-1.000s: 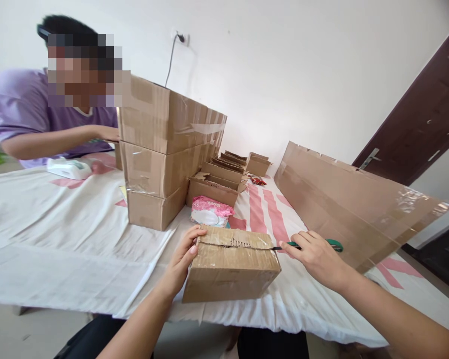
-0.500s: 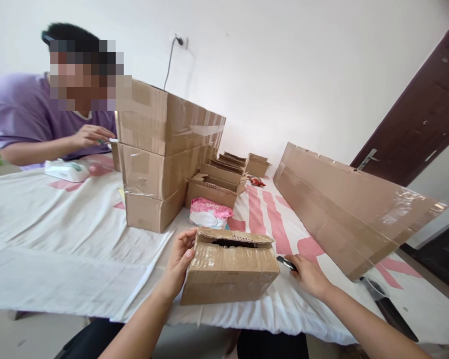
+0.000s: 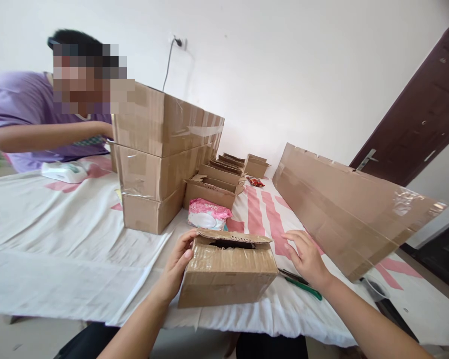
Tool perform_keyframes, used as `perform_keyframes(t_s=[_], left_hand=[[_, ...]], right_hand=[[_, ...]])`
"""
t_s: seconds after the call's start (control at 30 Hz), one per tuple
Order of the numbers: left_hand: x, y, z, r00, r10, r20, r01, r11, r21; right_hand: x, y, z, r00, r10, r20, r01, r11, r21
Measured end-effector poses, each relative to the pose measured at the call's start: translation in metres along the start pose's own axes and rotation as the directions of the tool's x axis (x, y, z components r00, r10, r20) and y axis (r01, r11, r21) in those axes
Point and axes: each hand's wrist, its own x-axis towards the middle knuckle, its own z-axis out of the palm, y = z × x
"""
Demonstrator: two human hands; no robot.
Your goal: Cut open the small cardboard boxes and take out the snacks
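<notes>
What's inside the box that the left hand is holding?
The cardboard box held by the left hand shows a dark gap along its top. Its flaps cover the rest, so whatever may lie inside cannot be made out.

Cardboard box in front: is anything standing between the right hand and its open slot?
Nothing visible stands between the right hand and the slot in the cardboard box. The green-handled tool lies beside the box, off that path; the left hand holds the opposite side.
</notes>
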Motion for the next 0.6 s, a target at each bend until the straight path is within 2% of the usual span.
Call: perform_keyframes(t_s=[0.03,0.1,0.2,0.33,0.47,0.6], left_hand=[[0.0,0.0,0.0,1.0,-0.008,0.001,0.008,1.0,-0.007],[-0.001,0.0,0.0,1.0,-0.016,0.003,0.016,1.0,-0.015],[-0.001,-0.001,-0.001,1.0,0.0,0.019,0.0,1.0,-0.009],[0.0,-0.004,-0.004,0.999,0.018,0.045,-0.018,1.0,0.0],[0.001,-0.003,-0.005,0.999,0.021,0.045,-0.022,1.0,0.013],[0.001,0.0,-0.002,0.999,0.023,0.029,-0.023,1.0,0.006]], right_hand=[[0.009,-0.011,-0.002,1.0,-0.029,-0.011,0.029,0.998,0.05],[0.022,-0.031,-0.002,0.998,-0.034,0.047,0.027,0.988,0.155],[0.033,-0.046,0.009,0.972,0.08,0.222,-0.135,0.96,0.245],[0.039,-0.044,0.023,0.89,0.22,0.399,-0.32,0.925,0.204],[0.043,-0.042,0.024,0.843,0.246,0.479,-0.366,0.914,0.175],[0.045,-0.047,0.021,0.824,0.258,0.505,-0.381,0.912,0.155]])
